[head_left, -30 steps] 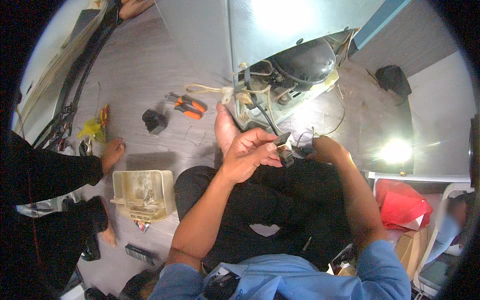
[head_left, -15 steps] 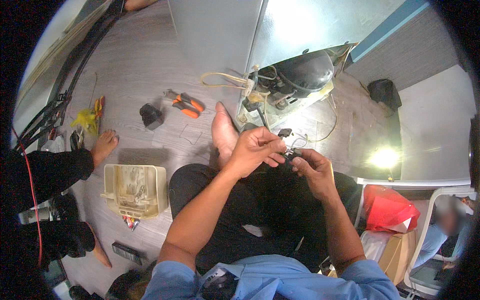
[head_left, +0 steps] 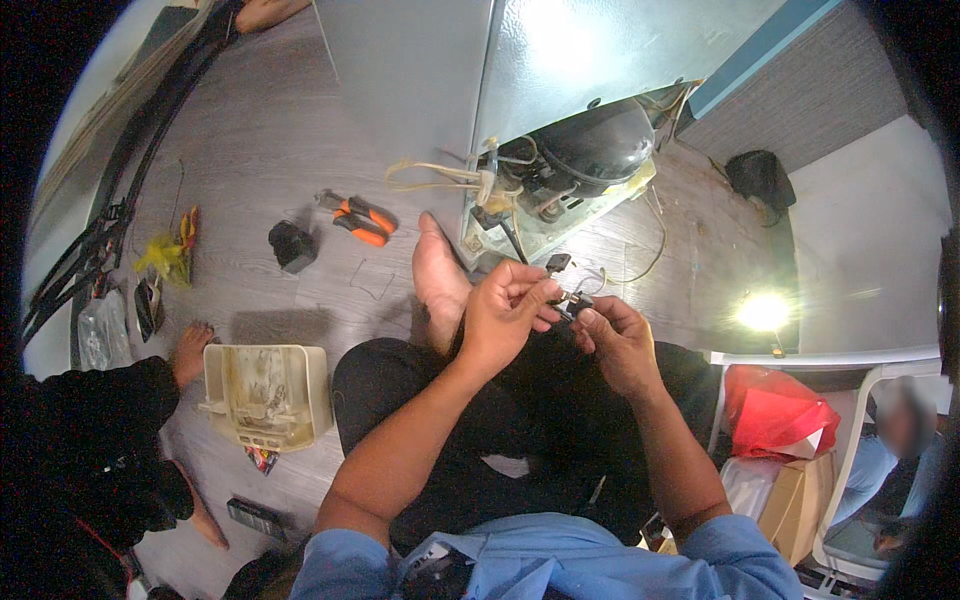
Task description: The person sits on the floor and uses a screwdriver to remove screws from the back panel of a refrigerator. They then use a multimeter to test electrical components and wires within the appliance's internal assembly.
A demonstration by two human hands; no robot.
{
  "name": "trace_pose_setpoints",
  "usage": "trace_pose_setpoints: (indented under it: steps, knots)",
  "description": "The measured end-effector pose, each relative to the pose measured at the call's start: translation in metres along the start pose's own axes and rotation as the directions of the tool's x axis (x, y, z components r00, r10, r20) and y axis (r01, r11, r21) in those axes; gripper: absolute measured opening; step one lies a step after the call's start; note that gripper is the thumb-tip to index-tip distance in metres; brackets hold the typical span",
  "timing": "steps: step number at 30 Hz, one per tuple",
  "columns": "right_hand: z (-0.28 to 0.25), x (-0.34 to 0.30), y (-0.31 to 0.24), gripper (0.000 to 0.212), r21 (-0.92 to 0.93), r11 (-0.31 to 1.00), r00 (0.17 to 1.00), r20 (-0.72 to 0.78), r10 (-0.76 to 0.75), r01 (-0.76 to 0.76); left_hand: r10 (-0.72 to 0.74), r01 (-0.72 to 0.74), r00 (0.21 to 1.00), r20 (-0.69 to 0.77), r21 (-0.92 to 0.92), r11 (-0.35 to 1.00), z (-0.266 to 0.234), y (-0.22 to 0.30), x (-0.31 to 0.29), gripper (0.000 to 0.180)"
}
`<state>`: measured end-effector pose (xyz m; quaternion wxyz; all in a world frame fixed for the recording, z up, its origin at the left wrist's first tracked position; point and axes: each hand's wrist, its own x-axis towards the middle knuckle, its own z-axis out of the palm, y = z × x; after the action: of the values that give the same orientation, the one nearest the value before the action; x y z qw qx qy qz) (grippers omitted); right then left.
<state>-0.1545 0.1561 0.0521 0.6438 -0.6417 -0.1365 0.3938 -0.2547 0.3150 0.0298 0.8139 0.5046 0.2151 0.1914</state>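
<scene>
Above my lap, both hands work close together on a small black electrical part [head_left: 575, 303] with a thin pale wire coming off it. My left hand [head_left: 508, 312] is closed, thumb and fingers pinching at its left side. A smaller black piece [head_left: 558, 263] sticks up just beyond the left fingertips. My right hand [head_left: 617, 345] is closed around the part's right side. Fingers hide much of the part, and its exact kind is unclear. Farther off, a black compressor [head_left: 605, 145] sits in the open base of a pale cabinet [head_left: 640, 40], with loose cream wires [head_left: 440, 172] beside it.
Orange-handled pliers [head_left: 362, 220], a black block [head_left: 291, 246] and a bent wire [head_left: 374, 280] lie on the floor to the left. Nearer stands a stained cream plastic tray [head_left: 320, 395]. Another person's leg [head_left: 100, 420] is far left. A bright lamp [head_left: 765, 312] and red bag [head_left: 775, 410] are right.
The view has shifted slightly. At the far left, the other person's leg has moved and the foot is closer to the cream tray. Both my hands keep hold of the black part.
</scene>
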Motion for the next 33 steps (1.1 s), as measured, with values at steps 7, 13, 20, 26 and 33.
trace_pose_setpoints:
  steps: [7, 13, 20, 26, 33]
  knots:
    - [0.002, -0.002, 0.001, 0.019, -0.165, 0.983, 0.994, -0.059, -0.096, 0.085, 0.416, -0.471, 0.882, 0.222, 0.445, 0.762, 0.001, 0.007, -0.003, 0.021]
    - [0.009, -0.004, -0.01, 0.026, -0.361, 0.912, 0.977, -0.001, -0.212, 0.197, 0.39, -0.485, 0.875, 0.288, 0.539, 0.689, -0.004, 0.006, 0.001, 0.021]
    - [0.012, -0.004, -0.044, 0.031, -0.752, 0.569, 0.937, 0.194, -0.29, 0.332, 0.291, -0.405, 0.911, 0.292, 0.51, 0.759, -0.009, 0.013, 0.003, 0.015]
    - [0.015, -0.011, -0.054, 0.029, -0.781, 0.502, 0.912, 0.207, -0.355, 0.372, 0.282, -0.391, 0.913, 0.295, 0.436, 0.811, -0.005, 0.019, 0.002, 0.015]
    - [0.008, -0.007, -0.052, 0.027, -0.713, 0.547, 0.892, 0.273, -0.361, 0.439, 0.29, -0.381, 0.922, 0.255, 0.483, 0.788, -0.002, 0.015, -0.006, 0.014]
